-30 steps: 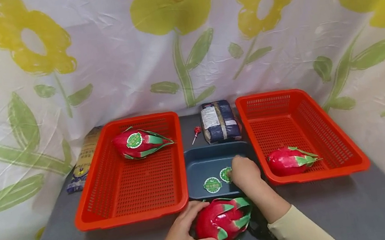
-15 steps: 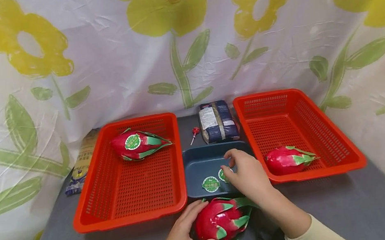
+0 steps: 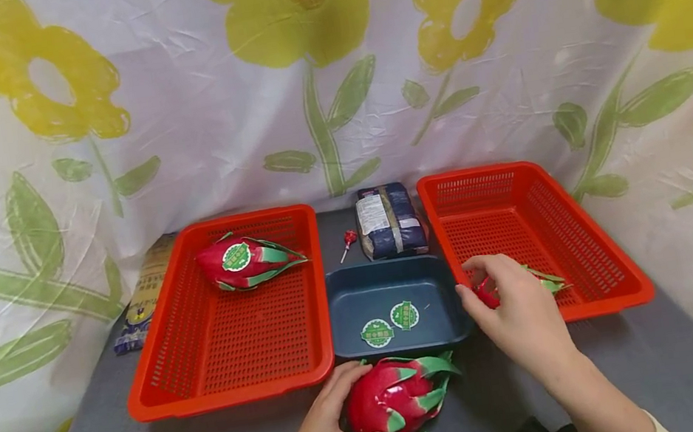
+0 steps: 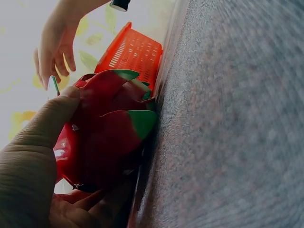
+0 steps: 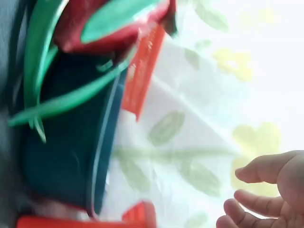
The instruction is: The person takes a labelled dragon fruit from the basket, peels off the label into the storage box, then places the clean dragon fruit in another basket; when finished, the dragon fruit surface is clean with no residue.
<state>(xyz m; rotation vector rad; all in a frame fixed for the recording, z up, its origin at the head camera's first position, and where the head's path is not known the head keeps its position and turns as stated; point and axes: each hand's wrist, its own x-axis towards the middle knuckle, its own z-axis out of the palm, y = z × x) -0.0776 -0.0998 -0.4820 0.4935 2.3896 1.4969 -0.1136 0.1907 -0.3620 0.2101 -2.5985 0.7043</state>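
At the front of the grey table, my left hand (image 3: 324, 425) grips a red dragon fruit (image 3: 394, 397) with green-tipped scales, its thumb and fingers on either side. The left wrist view shows that fruit (image 4: 102, 133) resting against the cloth. My right hand (image 3: 526, 320) is over the near left corner of the right red basket (image 3: 602, 308), fingers spread and holding nothing. It partly covers a second dragon fruit (image 3: 487, 293) lying in that basket. Between the baskets a dark blue tray (image 3: 389, 275) holds two round green stickers (image 3: 377, 333) lying flat.
A left red basket (image 3: 232, 397) contains a dragon fruit (image 3: 219, 263) with a green sticker (image 3: 236, 257) on it. Behind the tray are a lollipop (image 3: 348, 243) and a dark blue packet (image 3: 390, 220). A tan packet (image 3: 147, 298) lies partly behind the left basket.
My right hand has left the stickers in the tray, loosened its fingers and moved right to the right basket. The left hand has stayed on its dragon fruit.
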